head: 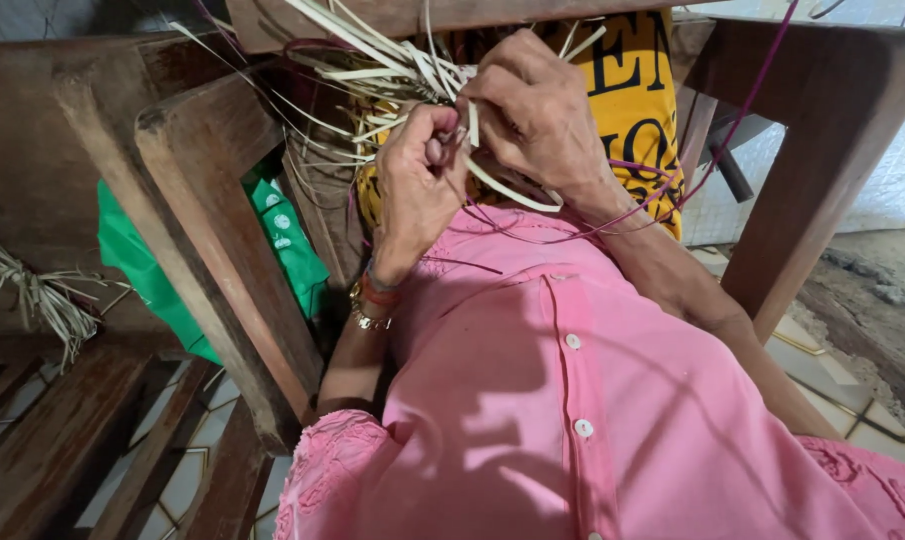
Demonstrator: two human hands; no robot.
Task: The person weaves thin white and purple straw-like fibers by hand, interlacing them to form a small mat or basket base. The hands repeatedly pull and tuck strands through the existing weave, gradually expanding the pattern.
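Hands meet at upper centre of the head view, above the chest of a pink buttoned shirt. Left hand is closed, thumb and fingers pinched on pale flat weaving strips at the point where they gather. Right hand is curled over the same gathering point from the right, fingers bent down onto the strips; it grips one strip that loops out below the palm.

Orientation of the strips: the bundle fans from the pinch point, its long axis running up and to the left toward the upper frame edge; several ends spread leftward, nearly level. The looped strip curves down and to the right beneath the right hand, then bends back up. A thin purple strand runs from the hands to the right and rises toward the top right corner.

Surroundings: dark wooden frame on both sides, a yellow cloth behind the hands, a green plastic bag at left, and a tied bunch of dry fibre at far left. Left wrist carries a red band and a gold bracelet.
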